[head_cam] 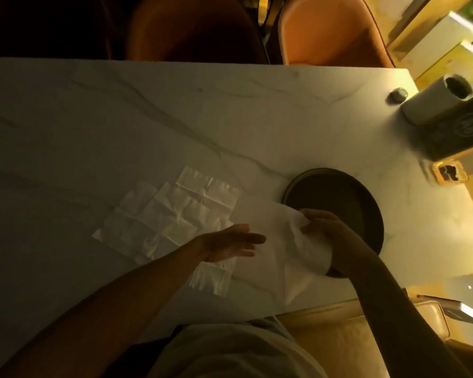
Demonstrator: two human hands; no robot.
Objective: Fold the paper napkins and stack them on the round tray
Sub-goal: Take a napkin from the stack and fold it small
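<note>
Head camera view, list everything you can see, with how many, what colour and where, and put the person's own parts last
table: one, white marble, fills the view
tray: one, dark, round, right of centre
flat napkins: a few overlapping, white, unfolded, left of the tray
held napkin: one, white, over the tray's near edge
chairs: two, orange, beyond the table
cylinder: one, white, hollow, far right corner
dark box: one, beside the cylinder
left hand: open, over the napkins
right hand: pinching the held napkin
</note>
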